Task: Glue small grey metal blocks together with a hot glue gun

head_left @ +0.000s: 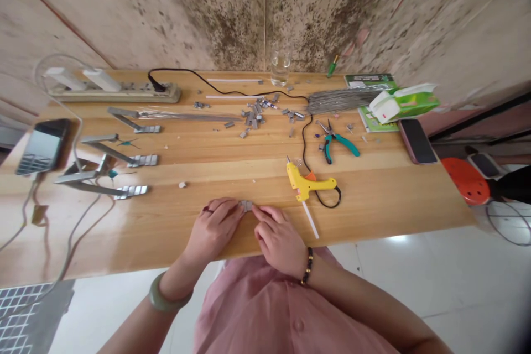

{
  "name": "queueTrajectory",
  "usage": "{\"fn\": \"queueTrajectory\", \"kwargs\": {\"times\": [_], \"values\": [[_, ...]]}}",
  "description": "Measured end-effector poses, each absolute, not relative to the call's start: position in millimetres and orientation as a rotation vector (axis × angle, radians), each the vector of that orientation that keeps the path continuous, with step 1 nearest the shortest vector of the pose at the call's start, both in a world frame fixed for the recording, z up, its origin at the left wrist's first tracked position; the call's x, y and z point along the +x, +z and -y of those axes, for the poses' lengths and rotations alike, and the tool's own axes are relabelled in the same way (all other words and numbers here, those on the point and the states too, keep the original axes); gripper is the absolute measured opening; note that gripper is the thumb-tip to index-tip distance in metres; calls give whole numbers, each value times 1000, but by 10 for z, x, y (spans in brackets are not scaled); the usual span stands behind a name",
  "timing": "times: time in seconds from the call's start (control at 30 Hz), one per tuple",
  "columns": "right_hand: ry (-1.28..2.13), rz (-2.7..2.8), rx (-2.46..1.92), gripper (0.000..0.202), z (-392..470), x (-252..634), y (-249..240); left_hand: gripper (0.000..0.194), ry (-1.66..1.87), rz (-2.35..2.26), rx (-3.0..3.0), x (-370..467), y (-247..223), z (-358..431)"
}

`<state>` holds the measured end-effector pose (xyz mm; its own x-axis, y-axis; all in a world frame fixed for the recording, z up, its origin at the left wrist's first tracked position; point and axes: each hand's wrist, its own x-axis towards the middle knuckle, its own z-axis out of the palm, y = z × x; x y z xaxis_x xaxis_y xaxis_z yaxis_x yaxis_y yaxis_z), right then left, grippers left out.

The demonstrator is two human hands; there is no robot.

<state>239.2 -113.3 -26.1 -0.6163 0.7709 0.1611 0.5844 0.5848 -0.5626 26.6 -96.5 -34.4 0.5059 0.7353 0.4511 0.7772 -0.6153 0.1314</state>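
Note:
Between my two hands, a short row of small grey blocks (246, 206) lies on the wooden table. My left hand (213, 225) is closed, its fingertips pressed against the row's left end. From the other side, the bent fingers of my right hand (280, 235) press on the right end. My fingers partly cover the blocks, so how they join cannot be made out. Right of my hands lies a yellow hot glue gun (305, 181) with a white glue stick (311, 220) in its back. A small white lump (182, 185) sits beyond my left hand.
Loose grey blocks (253, 116), metal wires (344, 100) and teal-handled pliers (341, 145) lie farther back. A glass of water (280, 69) stands by the wall. Bent grey frames (103, 149), a phone (43, 146) and a power strip (120, 93) occupy the left. A tissue pack (409, 102) is right.

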Motion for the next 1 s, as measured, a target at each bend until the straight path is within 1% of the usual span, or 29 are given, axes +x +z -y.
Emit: {"fn": "queueTrajectory", "kwargs": {"times": [0.27,0.4,0.63,0.83,1.0], "values": [[680,2249,-1151,11,1151,2396,-299,23,-812,1464,-2639,264,-401,987],[666,2277,-1127,9,1148,2403,-292,26,-851,1521,-2579,280,-381,968],[617,2348,-1128,8,1160,2374,-284,40,-893,1550,-2579,285,-383,952],[613,2387,-1136,8,1165,2362,-278,39,-933,1584,-2623,286,-410,940],[662,2301,-1165,12,1175,2372,-279,37,-976,1611,-2655,260,-411,945]]}}
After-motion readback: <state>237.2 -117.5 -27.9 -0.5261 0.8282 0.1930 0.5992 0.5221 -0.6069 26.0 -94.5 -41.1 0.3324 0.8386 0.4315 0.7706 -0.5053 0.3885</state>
